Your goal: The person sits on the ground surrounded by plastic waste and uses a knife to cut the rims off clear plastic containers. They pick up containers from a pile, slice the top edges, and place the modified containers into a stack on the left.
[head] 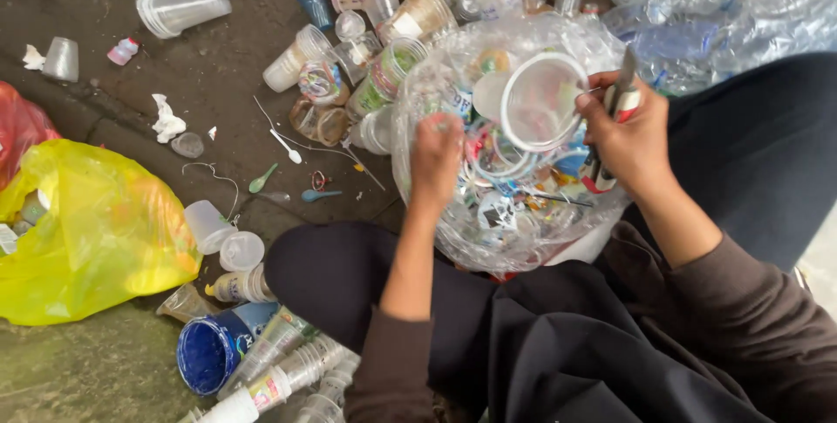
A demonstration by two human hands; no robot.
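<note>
Cup [540, 102] (clear plastic, mouth toward camera) held over clear bag [453, 240] of scraps on lap; right hand [629, 131] grips cup rim and a knife [615, 118]. Left hand [436, 157] reaches into bag, grip unclear

The clear plastic cup [540, 100] is tipped on its side, its round white-rimmed mouth facing up toward the viewer, above the clear plastic bag [523, 240]. The utility knife [610, 126], with a grey blade end and a red-and-white body, stands nearly upright beside the cup. The bag sits open in the person's lap, stuffed with colourful peeled lids and scraps of plastic.
</note>
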